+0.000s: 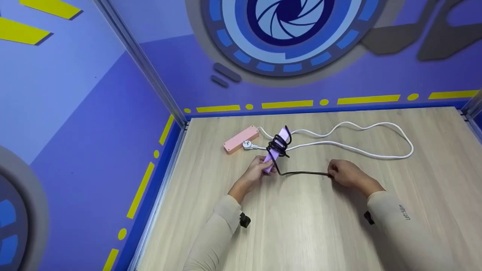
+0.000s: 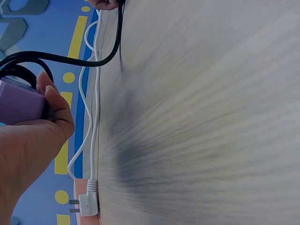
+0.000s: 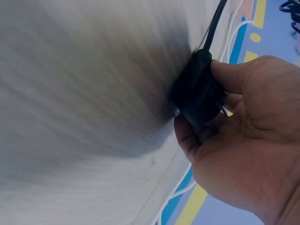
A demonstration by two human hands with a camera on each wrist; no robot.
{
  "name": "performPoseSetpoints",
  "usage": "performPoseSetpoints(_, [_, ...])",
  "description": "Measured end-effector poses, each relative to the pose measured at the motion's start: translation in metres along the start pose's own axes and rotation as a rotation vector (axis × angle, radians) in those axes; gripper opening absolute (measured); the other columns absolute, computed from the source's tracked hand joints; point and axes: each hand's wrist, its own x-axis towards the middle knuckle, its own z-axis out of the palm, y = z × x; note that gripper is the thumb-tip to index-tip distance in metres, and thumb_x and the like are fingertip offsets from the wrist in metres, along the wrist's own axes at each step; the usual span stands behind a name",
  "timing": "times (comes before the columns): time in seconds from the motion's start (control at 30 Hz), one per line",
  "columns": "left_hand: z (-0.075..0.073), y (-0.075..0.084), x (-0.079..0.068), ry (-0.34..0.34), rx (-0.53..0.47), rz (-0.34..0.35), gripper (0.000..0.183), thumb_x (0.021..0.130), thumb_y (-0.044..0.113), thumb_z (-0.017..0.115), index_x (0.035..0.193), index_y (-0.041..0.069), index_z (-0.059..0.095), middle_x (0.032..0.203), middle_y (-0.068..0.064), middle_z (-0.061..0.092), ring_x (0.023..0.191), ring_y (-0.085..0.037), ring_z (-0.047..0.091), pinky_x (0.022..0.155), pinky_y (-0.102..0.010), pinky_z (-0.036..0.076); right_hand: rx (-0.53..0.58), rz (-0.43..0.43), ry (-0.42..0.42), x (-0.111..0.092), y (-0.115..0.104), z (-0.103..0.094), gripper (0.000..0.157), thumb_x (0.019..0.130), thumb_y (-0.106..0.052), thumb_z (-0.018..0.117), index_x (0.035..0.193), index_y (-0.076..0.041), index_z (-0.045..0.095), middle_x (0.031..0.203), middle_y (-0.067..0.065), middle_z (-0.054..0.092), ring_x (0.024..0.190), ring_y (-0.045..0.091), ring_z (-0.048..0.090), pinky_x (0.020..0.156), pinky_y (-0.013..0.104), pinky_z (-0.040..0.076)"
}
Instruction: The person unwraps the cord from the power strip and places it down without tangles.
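My left hand (image 1: 255, 170) grips the near end of a purple power strip (image 1: 272, 156), thumb on top. A black cord (image 1: 305, 172) is wound several times about the strip's middle, with a loop sticking up near the far end. From those turns the cord runs right to my right hand (image 1: 347, 174). In the right wrist view, that hand's thumb and fingers hold the cord's black plug (image 3: 197, 91), close over the tabletop. The left wrist view shows the strip's purple end (image 2: 21, 102) between thumb and fingers.
Behind the left hand lies a pink power strip (image 1: 241, 139), its white plug (image 1: 247, 145) beside it. Its white cord (image 1: 412, 146) stretches right in a long loop. Blue printed panels (image 1: 165, 71) wall the wooden table (image 1: 301, 226) at left and back.
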Motion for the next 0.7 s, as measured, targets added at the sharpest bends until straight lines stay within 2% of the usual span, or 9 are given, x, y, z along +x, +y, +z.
performPoseSetpoints(0.17, [0.001,0.002,0.0,0.001,0.016,0.008,0.022,0.107,0.012,0.053,0.124,0.003,0.042,0.087,0.001,0.067,0.081,-0.01,0.067,0.081,-0.027,0.049,-0.025,-0.019,0.015,0.001,-0.001,-0.002,0.011,0.102,-0.004,0.058,0.099,-0.003,0.068,0.09,0.011,0.069,0.079,0.021,0.055,0.072,0.035,0.042])
performPoseSetpoints(0.23, [0.002,0.003,0.0,0.01,0.018,0.012,0.023,0.107,0.011,0.053,0.124,0.003,0.042,0.088,0.0,0.067,0.082,-0.011,0.066,0.08,-0.027,0.049,-0.053,-0.041,0.046,0.002,-0.002,-0.002,0.011,0.101,-0.003,0.059,0.098,-0.003,0.069,0.089,0.011,0.069,0.08,0.022,0.055,0.073,0.036,0.044])
performPoseSetpoints(0.37, [0.006,0.004,0.0,-0.001,0.034,0.01,0.022,0.107,0.011,0.053,0.124,0.003,0.041,0.089,0.001,0.065,0.081,-0.01,0.067,0.08,-0.026,0.05,-0.094,-0.094,0.194,0.0,-0.008,-0.001,0.01,0.099,-0.004,0.062,0.098,-0.001,0.072,0.092,0.013,0.07,0.085,0.028,0.062,0.078,0.045,0.049])
performPoseSetpoints(0.5, [0.009,0.005,0.001,-0.018,0.079,0.027,0.022,0.107,0.01,0.053,0.124,0.002,0.042,0.09,0.001,0.063,0.081,-0.009,0.067,0.082,-0.027,0.052,-0.045,-0.197,0.322,-0.002,-0.024,0.005,0.013,0.099,-0.004,0.064,0.104,0.002,0.074,0.103,0.019,0.074,0.101,0.041,0.069,0.091,0.058,0.053])
performPoseSetpoints(0.57, [0.011,0.005,0.001,-0.018,0.102,0.04,0.023,0.107,0.01,0.053,0.126,0.001,0.042,0.093,0.0,0.062,0.082,-0.01,0.066,0.084,-0.029,0.054,0.005,-0.247,0.319,-0.003,-0.038,0.01,0.014,0.1,-0.007,0.066,0.107,0.002,0.074,0.109,0.02,0.075,0.11,0.043,0.07,0.098,0.06,0.053])
performPoseSetpoints(0.7, [0.017,0.007,-0.002,-0.009,0.126,0.058,0.028,0.106,0.008,0.052,0.13,-0.002,0.04,0.097,-0.001,0.06,0.082,-0.01,0.064,0.085,-0.029,0.054,0.087,-0.323,0.222,-0.005,-0.07,0.023,0.027,0.104,-0.02,0.068,0.12,0.001,0.073,0.124,0.02,0.075,0.123,0.043,0.068,0.108,0.061,0.05])
